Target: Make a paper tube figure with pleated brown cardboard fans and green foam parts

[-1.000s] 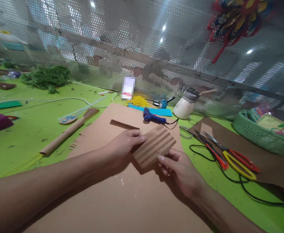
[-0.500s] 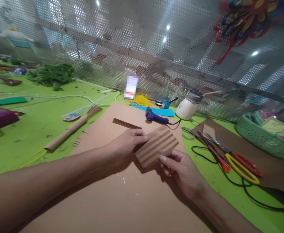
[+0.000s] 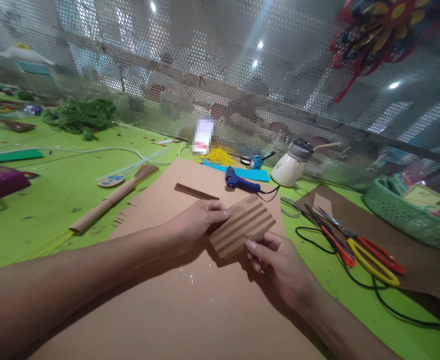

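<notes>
A striped piece of brown card (image 3: 242, 227), with darker strips running across a lighter ground, is held tilted above a large brown paper sheet (image 3: 167, 310). My left hand (image 3: 199, 222) pinches its left edge between thumb and fingers. At its lower right edge, my right hand (image 3: 276, 262) grips it, thumb on top and fingers partly hidden underneath. Just beyond the left hand lies a small bundle of dark brown strips (image 3: 196, 191). A blue glue gun (image 3: 240, 181) rests on the sheet behind the card.
To the right lie scissors with red and yellow handles (image 3: 373, 260), black cord and a green basket (image 3: 403, 215). A white jug (image 3: 290, 165) stands behind. On the left are a rolled paper tube (image 3: 105, 206), a purple box (image 3: 5, 185) and green yarn (image 3: 79, 116).
Hardly anything differs. Both hands keep the striped card in nearly the same place, and the view has shifted very slightly.
</notes>
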Available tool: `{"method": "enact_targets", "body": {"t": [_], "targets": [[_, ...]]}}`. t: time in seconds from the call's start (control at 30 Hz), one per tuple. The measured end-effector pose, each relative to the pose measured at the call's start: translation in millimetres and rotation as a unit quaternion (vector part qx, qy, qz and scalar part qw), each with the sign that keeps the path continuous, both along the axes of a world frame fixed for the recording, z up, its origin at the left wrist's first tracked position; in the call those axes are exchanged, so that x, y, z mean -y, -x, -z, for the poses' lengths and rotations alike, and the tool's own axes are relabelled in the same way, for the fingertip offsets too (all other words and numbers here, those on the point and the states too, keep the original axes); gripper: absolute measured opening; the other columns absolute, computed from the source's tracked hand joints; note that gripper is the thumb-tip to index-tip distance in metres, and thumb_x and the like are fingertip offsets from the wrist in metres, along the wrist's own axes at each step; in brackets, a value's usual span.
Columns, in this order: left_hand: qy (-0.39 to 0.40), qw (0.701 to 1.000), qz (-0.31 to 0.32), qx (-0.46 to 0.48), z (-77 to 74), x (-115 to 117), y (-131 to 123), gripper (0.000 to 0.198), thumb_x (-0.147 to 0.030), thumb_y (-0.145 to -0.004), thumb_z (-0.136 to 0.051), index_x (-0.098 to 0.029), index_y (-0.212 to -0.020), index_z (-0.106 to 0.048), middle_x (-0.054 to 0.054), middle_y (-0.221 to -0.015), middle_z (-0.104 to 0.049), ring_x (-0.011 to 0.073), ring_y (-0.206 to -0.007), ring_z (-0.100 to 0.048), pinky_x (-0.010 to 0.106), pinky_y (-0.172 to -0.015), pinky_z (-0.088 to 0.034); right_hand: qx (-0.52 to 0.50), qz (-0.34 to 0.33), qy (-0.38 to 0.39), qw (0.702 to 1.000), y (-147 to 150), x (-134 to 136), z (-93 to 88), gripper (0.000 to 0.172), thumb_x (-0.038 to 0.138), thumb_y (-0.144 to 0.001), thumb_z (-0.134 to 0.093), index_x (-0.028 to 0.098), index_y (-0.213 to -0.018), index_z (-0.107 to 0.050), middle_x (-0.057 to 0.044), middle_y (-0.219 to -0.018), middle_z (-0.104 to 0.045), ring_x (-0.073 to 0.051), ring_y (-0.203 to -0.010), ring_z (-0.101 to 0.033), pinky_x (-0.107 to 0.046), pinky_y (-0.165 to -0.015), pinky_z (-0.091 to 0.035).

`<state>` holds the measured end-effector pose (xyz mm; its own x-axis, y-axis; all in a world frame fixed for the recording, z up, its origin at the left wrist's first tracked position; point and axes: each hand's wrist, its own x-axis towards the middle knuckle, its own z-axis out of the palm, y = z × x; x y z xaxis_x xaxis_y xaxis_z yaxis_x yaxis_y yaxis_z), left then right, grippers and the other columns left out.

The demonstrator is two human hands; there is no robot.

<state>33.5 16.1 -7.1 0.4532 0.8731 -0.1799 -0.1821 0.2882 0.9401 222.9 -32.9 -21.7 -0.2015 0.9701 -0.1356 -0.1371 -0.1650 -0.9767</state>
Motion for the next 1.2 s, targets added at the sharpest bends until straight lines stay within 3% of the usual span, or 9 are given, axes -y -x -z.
{"method": "enact_targets", "body": {"t": [0.67, 1.2], "targets": [[-0.006, 1.0, -0.005, -0.001, -3.6, 2.2, -0.5, 0.019, -0.033, -0.078, -0.064, -0.016, -0.078, -0.056, 0.004, -0.073, -0.063, 0.0208, -0.071, -0.063, 0.033, -0.066, -0.047, -0.029, -0.01, 0.008, 0.999, 2.6, 0.5, -0.4, 0.023, 0.031, -0.072, -0.077, 0.014, -0.071, -0.062, 0.002, -0.06, -0.056, -0.007, -0.045, -0.044, -0.022, -0.042, -0.042], [0.003, 1.0, 0.002, 0.018, -4.5, 5.4, -1.3, 0.019, -0.033, -0.079, -0.065, -0.016, -0.08, -0.057, 0.003, -0.068, -0.06, 0.0207, -0.07, -0.063, 0.033, -0.065, -0.047, -0.022, -0.007, 0.003, 1.0, 0.9, -1.4, 0.5, 0.021, 0.029, -0.072, -0.077, 0.013, -0.073, -0.064, 0.001, -0.062, -0.058, -0.007, -0.047, -0.047, -0.021, -0.044, -0.036]]}}
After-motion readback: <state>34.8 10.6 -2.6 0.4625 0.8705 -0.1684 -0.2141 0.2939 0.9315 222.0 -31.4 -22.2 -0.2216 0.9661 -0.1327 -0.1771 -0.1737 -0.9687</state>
